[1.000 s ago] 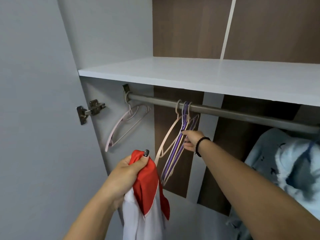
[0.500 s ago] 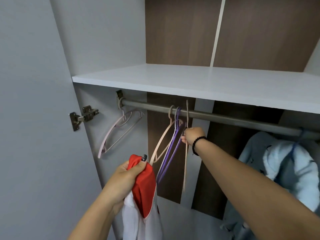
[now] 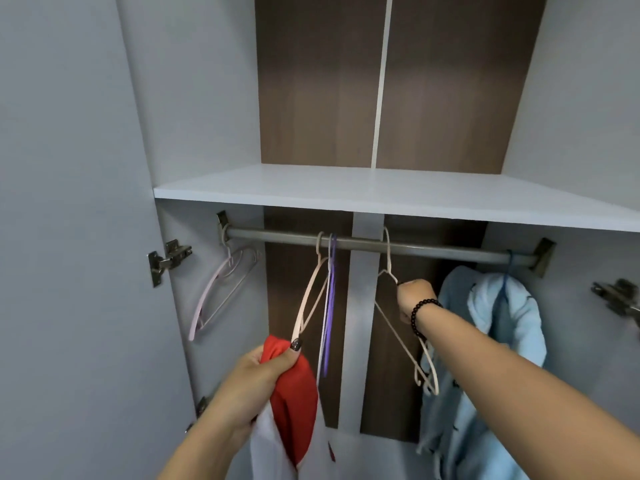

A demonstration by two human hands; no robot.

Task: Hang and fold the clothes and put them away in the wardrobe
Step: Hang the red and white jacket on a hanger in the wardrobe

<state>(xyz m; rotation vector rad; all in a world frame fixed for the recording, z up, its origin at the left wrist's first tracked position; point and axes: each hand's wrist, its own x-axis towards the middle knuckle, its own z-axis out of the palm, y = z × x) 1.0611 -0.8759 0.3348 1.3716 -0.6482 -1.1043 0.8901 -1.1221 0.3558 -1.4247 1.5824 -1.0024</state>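
Gripping a hanger (image 3: pixel 388 275) on the rail (image 3: pixel 433 247), our right hand (image 3: pixel 414 297); our left hand (image 3: pixel 256 379) clutches the shirt (image 3: pixel 294 403).

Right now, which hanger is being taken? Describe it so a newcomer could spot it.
Find the grey rail under the white shelf. Right of the cream and purple hangers, a cream hanger hooks there alone. It alone is gripped by the right hand.

- garment (image 3: pixel 294 400): red top, white below
- hangers: pink (image 3: pixel 221 292), beige (image 3: pixel 308 299), purple (image 3: pixel 330 306), off-white (image 3: pixel 398 327)
- hung clothes (image 3: pixel 491 341): lt blue, small dark marks
- rail (image 3: pixel 374 244): grey metal
- shelf (image 3: pixel 381 195): white
- back panel (image 3: pixel 318 98): dk brown woodgrain
- bracelet (image 3: pixel 420 313): black beads
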